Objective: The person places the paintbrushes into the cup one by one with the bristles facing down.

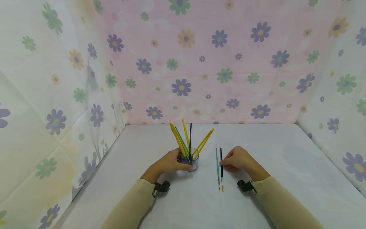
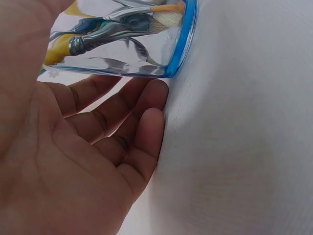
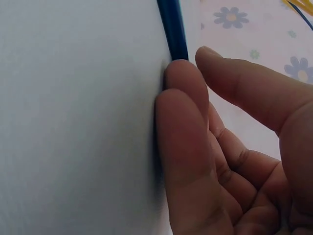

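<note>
In the head view, my left hand (image 1: 170,162) holds a clear glass cup (image 1: 195,164), thumb across its front. Several yellow-handled paintbrushes (image 1: 206,140), a dark one (image 1: 190,136) and a teal one (image 1: 180,137) stand in it, handles up. The left wrist view shows bristles inside the cup by its blue base (image 2: 182,39). To the right, a teal paintbrush (image 1: 217,167) and a dark blue paintbrush (image 1: 221,175) lie side by side on the table. My right hand (image 1: 235,160) touches the dark blue one with its fingertips; its thumb stands apart from the fingers in the right wrist view.
The white tabletop (image 1: 257,140) stretches around both hands. Flower-patterned cloth (image 1: 200,73) hangs behind it, with more at the left and right sides. A small black device (image 1: 162,186) is on the left wrist and another (image 1: 244,185) on the right.
</note>
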The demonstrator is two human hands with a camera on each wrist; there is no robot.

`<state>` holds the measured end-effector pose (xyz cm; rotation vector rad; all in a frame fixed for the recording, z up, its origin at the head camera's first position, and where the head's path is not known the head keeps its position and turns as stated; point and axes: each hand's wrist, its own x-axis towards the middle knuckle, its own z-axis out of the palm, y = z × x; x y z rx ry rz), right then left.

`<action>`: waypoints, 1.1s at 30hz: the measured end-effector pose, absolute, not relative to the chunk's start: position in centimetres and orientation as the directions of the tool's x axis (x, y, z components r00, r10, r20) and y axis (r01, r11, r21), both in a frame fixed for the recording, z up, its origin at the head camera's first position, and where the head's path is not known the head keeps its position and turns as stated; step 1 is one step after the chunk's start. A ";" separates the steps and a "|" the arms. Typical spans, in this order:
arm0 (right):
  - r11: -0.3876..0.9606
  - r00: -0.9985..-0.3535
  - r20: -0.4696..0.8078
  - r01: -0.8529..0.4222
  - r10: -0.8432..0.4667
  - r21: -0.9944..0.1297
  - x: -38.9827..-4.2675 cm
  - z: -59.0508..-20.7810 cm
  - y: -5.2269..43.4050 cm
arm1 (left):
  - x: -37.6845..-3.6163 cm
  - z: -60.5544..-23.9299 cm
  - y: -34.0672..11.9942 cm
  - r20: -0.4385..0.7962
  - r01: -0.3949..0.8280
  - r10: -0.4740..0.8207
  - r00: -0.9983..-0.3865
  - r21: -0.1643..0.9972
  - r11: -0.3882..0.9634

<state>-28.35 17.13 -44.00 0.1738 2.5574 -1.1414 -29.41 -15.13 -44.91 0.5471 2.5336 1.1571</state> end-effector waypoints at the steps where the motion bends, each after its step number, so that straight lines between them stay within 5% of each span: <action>1: 0.673 -0.936 -0.350 0.243 -0.026 -0.699 -28.4 -44.0 17.1 | -29.4 -44.9 -15.2 -0.115 0.212 0.457 -0.882 0.768 0.604; 33: 0.723 -0.940 -0.342 0.241 0.006 -0.647 -28.2 -43.3 17.4 | -29.4 -45.2 -15.2 -0.120 0.206 0.455 -0.882 0.770 0.604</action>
